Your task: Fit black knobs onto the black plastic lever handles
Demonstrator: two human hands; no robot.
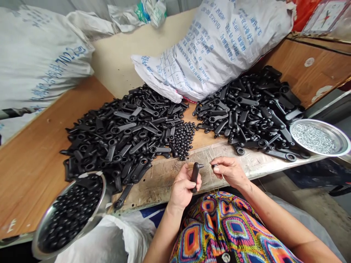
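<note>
Pinched a knob (214, 166) in the right hand (230, 172) and gripped a handle (195, 176) in the left hand (182, 188), above the near edge of the surface (159, 179); apparently had not joined them yet, with heaps (128, 128) left.

I'm slanting my left forearm (163, 232) up from the bottom edge, bare to view, and I'm curling my left hand (181, 188) into a closed grip, thumb pressing across! Over on the other side, I'm angling my right forearm (276, 215) in from the lower corner, my right hand (230, 171) pinching. They're hovering near each other, not touching!
</note>
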